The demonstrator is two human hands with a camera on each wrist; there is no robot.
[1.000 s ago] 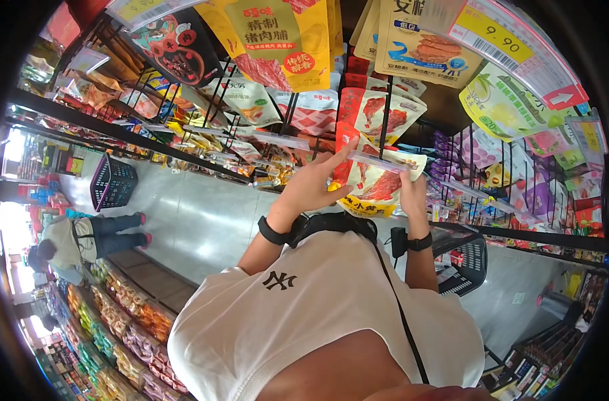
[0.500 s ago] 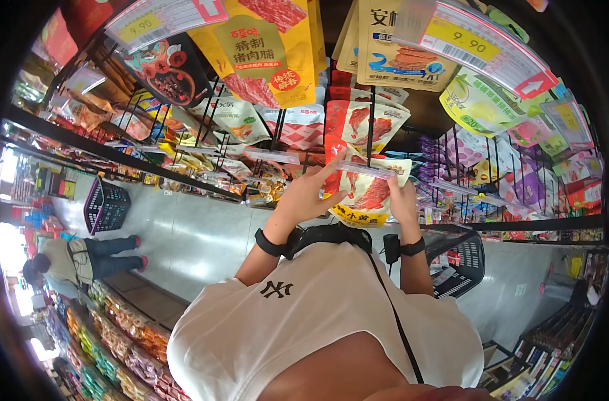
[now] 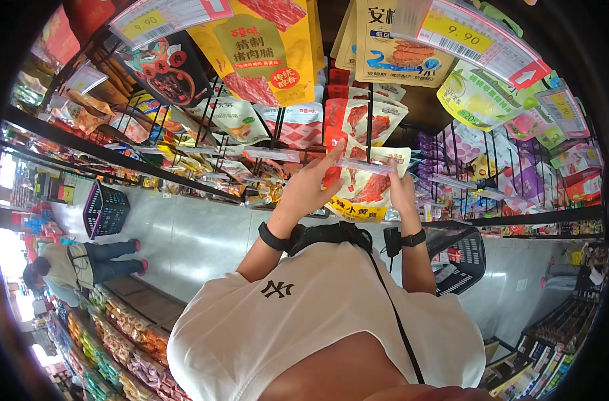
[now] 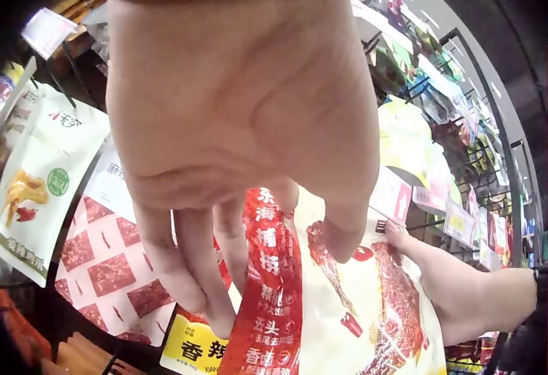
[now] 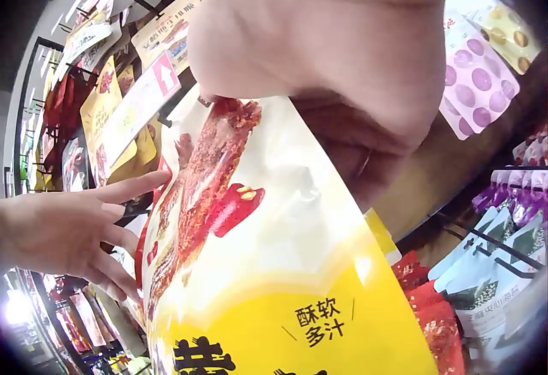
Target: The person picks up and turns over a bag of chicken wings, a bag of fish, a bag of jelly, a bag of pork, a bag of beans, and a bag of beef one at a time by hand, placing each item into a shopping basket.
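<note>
Before shop racks (image 3: 538, 220), pinching 1 pouch (image 3: 366, 190) with right hand (image 3: 404, 194), spreading left hand (image 3: 306, 192) alongside; could snag on label holder (image 3: 364, 166) if yanked.

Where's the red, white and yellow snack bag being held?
In the head view, the snack bag is just right of centre, between the left grip and the right grip, below a similar bag.

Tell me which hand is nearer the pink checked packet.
Left: the left hand is close to the checked packet; the right hand is farther off, holding the yellow-bottomed packet.
</note>
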